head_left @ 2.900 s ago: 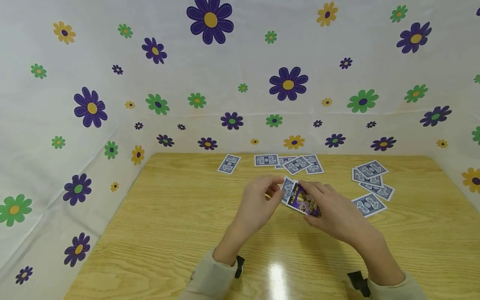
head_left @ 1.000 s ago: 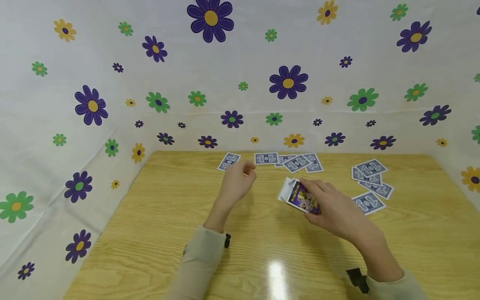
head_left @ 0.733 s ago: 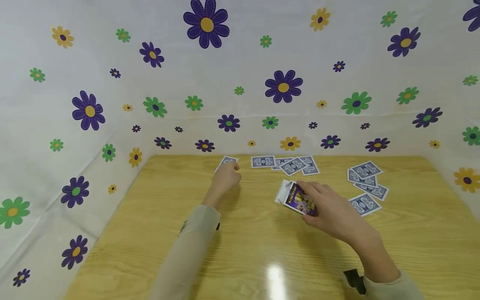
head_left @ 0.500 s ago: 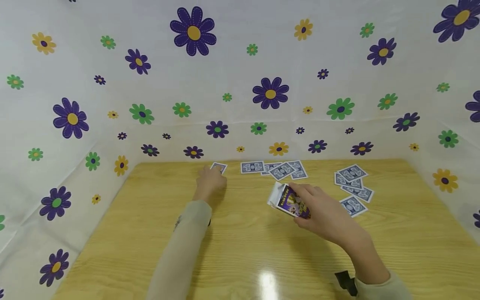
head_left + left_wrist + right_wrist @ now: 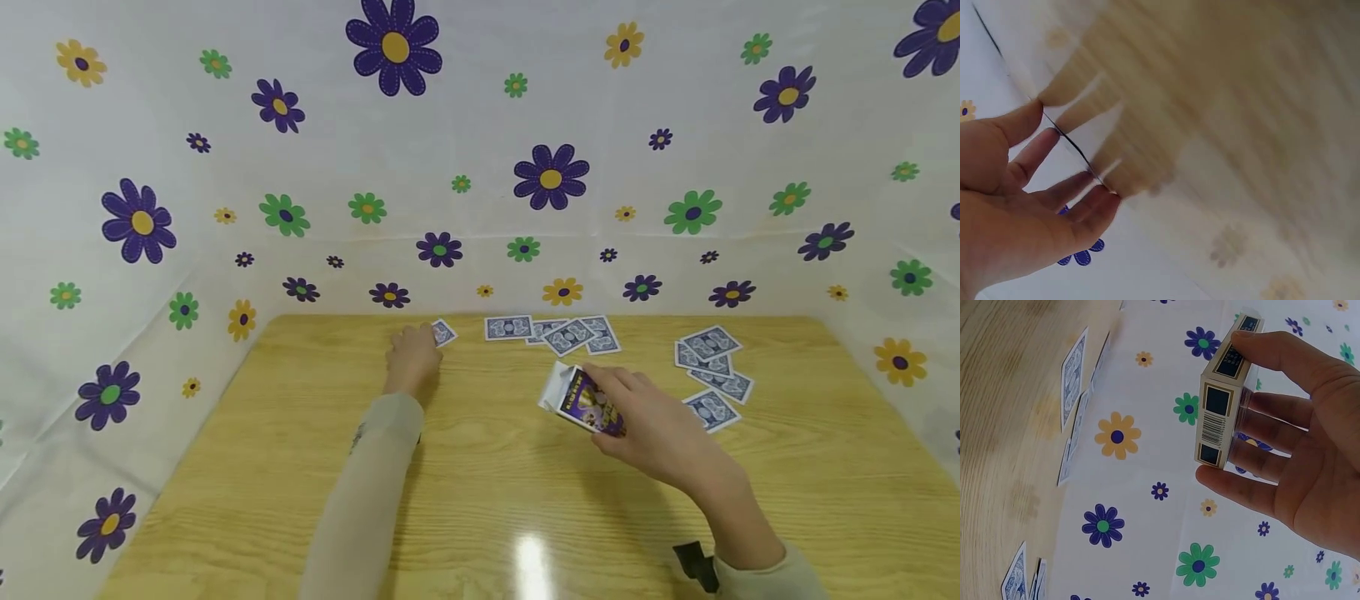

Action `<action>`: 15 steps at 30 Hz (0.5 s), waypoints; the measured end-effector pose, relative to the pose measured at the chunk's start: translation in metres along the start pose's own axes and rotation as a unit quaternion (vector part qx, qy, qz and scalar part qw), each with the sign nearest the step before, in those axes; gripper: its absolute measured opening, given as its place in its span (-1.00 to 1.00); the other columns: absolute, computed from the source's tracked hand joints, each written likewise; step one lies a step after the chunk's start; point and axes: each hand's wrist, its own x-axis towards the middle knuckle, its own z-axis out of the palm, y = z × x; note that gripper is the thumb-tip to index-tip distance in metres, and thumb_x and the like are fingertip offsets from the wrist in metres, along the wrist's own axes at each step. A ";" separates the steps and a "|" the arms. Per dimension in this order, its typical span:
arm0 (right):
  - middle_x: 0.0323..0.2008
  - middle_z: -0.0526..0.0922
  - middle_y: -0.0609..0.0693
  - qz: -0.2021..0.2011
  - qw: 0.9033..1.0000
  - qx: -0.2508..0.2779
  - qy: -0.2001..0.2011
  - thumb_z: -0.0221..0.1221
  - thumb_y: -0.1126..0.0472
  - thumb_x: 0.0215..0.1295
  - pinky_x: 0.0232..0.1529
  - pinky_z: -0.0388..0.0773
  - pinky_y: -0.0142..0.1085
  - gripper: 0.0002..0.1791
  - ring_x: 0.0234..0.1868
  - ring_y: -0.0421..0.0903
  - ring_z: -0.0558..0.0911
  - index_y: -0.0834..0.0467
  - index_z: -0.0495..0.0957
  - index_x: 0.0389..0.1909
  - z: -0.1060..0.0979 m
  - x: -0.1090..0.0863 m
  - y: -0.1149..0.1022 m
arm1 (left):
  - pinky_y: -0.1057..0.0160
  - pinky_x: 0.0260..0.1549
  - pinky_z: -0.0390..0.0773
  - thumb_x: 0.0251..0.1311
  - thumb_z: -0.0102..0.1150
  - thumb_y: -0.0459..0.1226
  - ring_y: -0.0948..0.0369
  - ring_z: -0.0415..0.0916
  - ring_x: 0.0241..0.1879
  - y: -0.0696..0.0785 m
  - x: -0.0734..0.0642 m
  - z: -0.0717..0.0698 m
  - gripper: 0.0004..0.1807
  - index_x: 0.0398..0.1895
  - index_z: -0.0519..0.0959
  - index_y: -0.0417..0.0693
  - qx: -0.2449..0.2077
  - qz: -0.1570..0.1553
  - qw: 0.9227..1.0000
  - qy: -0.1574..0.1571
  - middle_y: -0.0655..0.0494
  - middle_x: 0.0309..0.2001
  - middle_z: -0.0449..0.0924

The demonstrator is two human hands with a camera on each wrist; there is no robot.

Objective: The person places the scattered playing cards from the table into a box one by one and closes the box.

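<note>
My left hand point(image 5: 414, 357) reaches to the table's far left, its fingertips on a blue-backed playing card point(image 5: 444, 333) that it partly covers. In the left wrist view the thumb and spread fingers of the left hand point(image 5: 1035, 187) touch down along a thin dark line, apparently the card edge-on. My right hand point(image 5: 660, 425) grips a purple playing-card box point(image 5: 591, 403) above the table, its white flap open toward the left. The right wrist view has the box point(image 5: 1215, 419) between thumb and fingers of the right hand point(image 5: 1310, 437), barcode end showing. The box's inside is hidden.
Several face-down cards overlap along the back edge point(image 5: 568, 336) of the wooden table point(image 5: 480, 483). More lie in a loose group at the right point(image 5: 705, 358), with a single card point(image 5: 711, 411) just beyond my right hand. A flower-print cloth point(image 5: 450, 125) rises behind the table.
My left hand has left the box and moved to the far left card, which has turned and now shows less. My right hand still grips the box. The head view has shifted slightly.
</note>
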 end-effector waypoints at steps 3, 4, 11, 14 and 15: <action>0.28 0.47 0.19 -0.001 1.000 -0.001 0.002 0.46 0.14 0.08 0.00 0.61 0.01 -0.09 0.16 0.16 0.54 0.17 0.27 0.45 0.001 0.000 0.000 | -0.22 0.12 0.38 0.39 0.03 -0.28 -0.22 0.27 0.15 -0.003 0.002 -0.003 -0.58 0.24 0.35 -0.30 0.012 -0.002 1.000 -0.001 -0.29 0.08 0.37; 0.28 0.47 0.19 -0.001 1.000 -0.001 0.001 0.46 0.14 0.08 0.01 0.60 0.01 -0.09 0.17 0.17 0.54 0.17 0.26 0.45 0.001 0.000 0.001 | -0.21 0.11 0.39 0.38 0.05 -0.28 -0.22 0.26 0.16 -0.005 0.003 -0.004 -0.57 0.23 0.35 -0.31 0.014 -0.004 1.000 -0.003 -0.29 0.08 0.36; 0.28 0.47 0.19 -0.006 1.000 -0.002 0.004 0.46 0.15 0.08 0.01 0.60 0.02 -0.08 0.17 0.17 0.54 0.17 0.25 0.46 0.002 0.001 0.000 | -0.20 0.13 0.35 0.27 0.17 -0.27 -0.22 0.23 0.11 -0.009 0.002 -0.012 -0.49 0.18 0.30 -0.38 0.007 -0.036 0.999 -0.029 -0.34 0.06 0.30; 0.26 0.48 0.20 -0.007 1.000 -0.003 0.006 0.46 0.14 0.07 -0.01 0.61 0.02 -0.09 0.16 0.17 0.55 0.18 0.27 0.45 0.002 0.000 0.000 | -0.18 0.12 0.36 0.23 0.22 -0.22 -0.20 0.24 0.07 -0.011 0.002 -0.012 -0.43 0.16 0.30 -0.42 0.004 -0.048 0.998 -0.032 -0.37 0.04 0.29; 0.26 0.49 0.20 -0.007 1.000 -0.004 0.007 0.46 0.14 0.07 -0.01 0.61 0.02 -0.09 0.16 0.18 0.55 0.18 0.27 0.44 0.001 0.000 0.000 | -0.16 0.11 0.36 0.22 0.24 -0.21 -0.20 0.24 0.06 -0.011 0.002 -0.012 -0.41 0.17 0.31 -0.42 0.001 -0.051 0.998 -0.031 -0.36 0.03 0.29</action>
